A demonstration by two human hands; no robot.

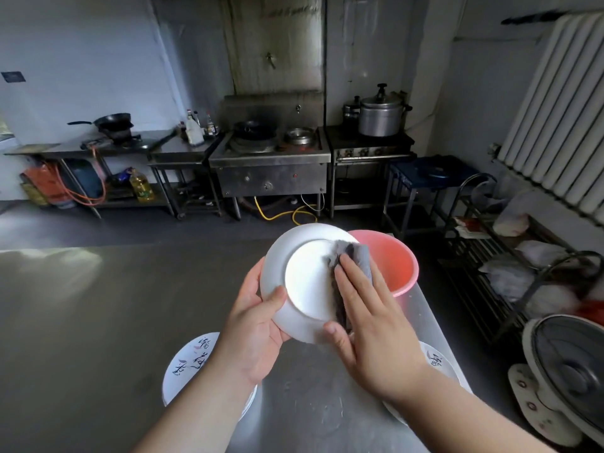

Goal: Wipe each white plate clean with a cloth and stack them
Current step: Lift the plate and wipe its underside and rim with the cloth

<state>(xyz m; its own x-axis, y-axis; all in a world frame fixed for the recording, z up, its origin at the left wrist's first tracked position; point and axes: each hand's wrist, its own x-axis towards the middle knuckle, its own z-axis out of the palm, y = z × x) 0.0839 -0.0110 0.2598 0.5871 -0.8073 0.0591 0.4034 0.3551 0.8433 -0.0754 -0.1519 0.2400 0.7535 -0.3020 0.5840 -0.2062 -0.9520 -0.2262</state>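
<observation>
A white plate (302, 279) is held up above the steel table, its underside facing me. My left hand (258, 325) grips its left rim, thumb on the underside. My right hand (369, 318) presses a grey cloth (354, 259) flat against the right part of the plate, fingers straight on top and thumb under the rim. Two more white plates with black writing lie on the table: one (188, 364) below my left forearm, one (439, 361) mostly hidden under my right forearm.
A pink plastic basin (392, 259) stands on the steel table (98, 322) just behind the plate. A wire rack with bags (510, 273) and a fan (568, 371) are at the right. Stoves and pots line the far wall.
</observation>
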